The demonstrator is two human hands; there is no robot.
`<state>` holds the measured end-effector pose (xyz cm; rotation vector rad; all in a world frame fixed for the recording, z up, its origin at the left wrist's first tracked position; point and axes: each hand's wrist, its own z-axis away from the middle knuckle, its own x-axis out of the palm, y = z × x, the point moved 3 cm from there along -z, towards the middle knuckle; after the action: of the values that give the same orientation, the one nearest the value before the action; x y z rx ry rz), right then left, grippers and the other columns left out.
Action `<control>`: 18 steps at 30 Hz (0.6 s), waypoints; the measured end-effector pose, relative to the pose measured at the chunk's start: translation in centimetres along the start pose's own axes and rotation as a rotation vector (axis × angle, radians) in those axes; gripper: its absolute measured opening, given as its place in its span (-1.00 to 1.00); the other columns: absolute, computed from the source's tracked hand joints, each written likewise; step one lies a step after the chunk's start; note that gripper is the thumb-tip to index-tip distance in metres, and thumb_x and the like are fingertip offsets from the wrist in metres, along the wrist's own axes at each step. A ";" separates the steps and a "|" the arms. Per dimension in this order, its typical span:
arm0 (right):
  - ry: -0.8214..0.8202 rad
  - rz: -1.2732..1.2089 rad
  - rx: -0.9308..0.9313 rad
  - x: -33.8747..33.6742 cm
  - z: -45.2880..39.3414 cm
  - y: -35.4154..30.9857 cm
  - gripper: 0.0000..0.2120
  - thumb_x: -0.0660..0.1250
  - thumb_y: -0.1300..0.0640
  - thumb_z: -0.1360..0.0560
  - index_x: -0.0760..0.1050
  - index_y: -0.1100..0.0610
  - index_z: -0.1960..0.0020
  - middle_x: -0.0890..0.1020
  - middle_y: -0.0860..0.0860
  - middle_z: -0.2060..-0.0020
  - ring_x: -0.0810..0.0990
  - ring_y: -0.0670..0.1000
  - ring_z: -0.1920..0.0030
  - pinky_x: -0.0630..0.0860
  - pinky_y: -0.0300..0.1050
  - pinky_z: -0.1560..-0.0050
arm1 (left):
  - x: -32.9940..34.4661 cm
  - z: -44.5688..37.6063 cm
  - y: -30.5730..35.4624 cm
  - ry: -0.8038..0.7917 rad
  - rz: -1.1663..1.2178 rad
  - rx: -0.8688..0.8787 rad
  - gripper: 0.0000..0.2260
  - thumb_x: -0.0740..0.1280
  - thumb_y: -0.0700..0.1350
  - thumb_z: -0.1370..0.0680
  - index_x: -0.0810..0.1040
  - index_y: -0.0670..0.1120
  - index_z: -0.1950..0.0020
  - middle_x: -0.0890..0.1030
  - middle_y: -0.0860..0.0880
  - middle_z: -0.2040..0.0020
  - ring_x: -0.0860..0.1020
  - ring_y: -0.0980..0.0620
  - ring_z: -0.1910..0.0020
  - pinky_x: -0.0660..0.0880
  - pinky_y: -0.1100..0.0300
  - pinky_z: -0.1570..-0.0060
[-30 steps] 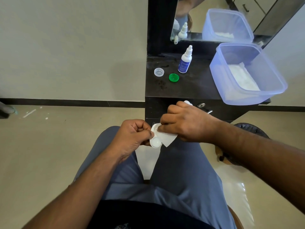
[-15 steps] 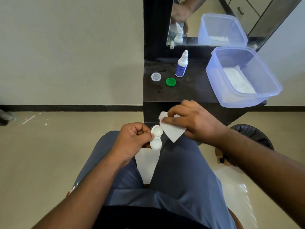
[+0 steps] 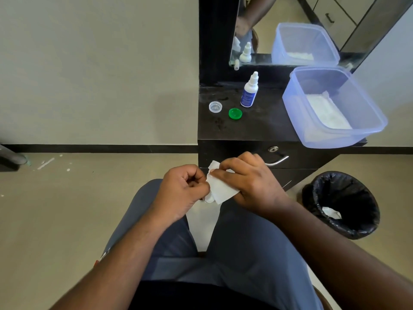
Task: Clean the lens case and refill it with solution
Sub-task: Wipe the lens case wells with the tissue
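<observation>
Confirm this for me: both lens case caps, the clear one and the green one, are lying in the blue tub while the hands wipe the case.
Not quite. The head view shows the clear cap and green cap lying on the dark cabinet top, outside the blue tub. The hands do wipe the case.

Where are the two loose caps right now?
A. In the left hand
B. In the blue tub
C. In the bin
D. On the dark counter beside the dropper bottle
D: the clear cap and green cap lie on the counter near the bottle.
</observation>
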<state>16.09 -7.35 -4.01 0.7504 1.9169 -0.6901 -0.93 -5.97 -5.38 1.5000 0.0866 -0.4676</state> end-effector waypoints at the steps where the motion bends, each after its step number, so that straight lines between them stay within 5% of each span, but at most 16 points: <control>1: -0.014 -0.003 0.002 0.0 0.0 0.1 -0.66 0.27 0.01 -0.47 0.58 0.12 -0.18 0.62 0.08 0.00 0.52 0.11 0.11 0.41 -0.02 0.22 | -0.1 0.0 0.1 0.005 -0.026 0.013 -0.93 0.40 -0.35 -0.39 0.58 -0.25 0.28 0.56 -0.24 0.34 0.44 0.02 0.41 0.45 0.20 0.42; 4: -0.012 -0.021 -0.018 0.0 -0.2 0.0 -0.67 0.28 0.02 -0.46 0.60 0.13 -0.15 0.63 0.07 0.00 0.52 0.12 0.12 0.43 -0.01 0.22 | -0.1 0.1 0.1 -0.005 -0.070 0.028 -0.93 0.39 -0.35 -0.39 0.58 -0.23 0.29 0.56 -0.17 0.36 0.43 0.13 0.43 0.41 0.28 0.44; 9: 0.036 -0.009 -0.109 0.2 -0.4 -0.5 -0.77 0.46 0.17 -0.41 0.65 0.13 -0.07 0.66 0.03 0.03 0.49 0.09 0.16 0.33 -0.07 0.21 | 0.0 0.0 -0.3 -0.016 -0.112 0.029 -0.90 0.40 -0.31 -0.42 0.57 -0.19 0.29 0.54 -0.13 0.37 0.44 0.08 0.41 0.46 0.11 0.40; 18: 0.152 -0.092 0.023 1.0 0.0 -0.2 -0.78 0.42 0.12 -0.42 0.65 0.18 -0.02 0.66 0.08 0.09 0.49 0.10 0.18 0.45 0.02 0.26 | 0.1 0.1 -0.1 -0.015 -0.122 0.032 -0.91 0.41 -0.29 -0.43 0.59 -0.19 0.28 0.56 -0.08 0.37 0.45 0.12 0.42 0.44 0.26 0.41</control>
<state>15.60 -7.26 -4.89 0.7518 2.0956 -0.7305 -0.92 -6.12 -5.46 1.5274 0.1596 -0.5804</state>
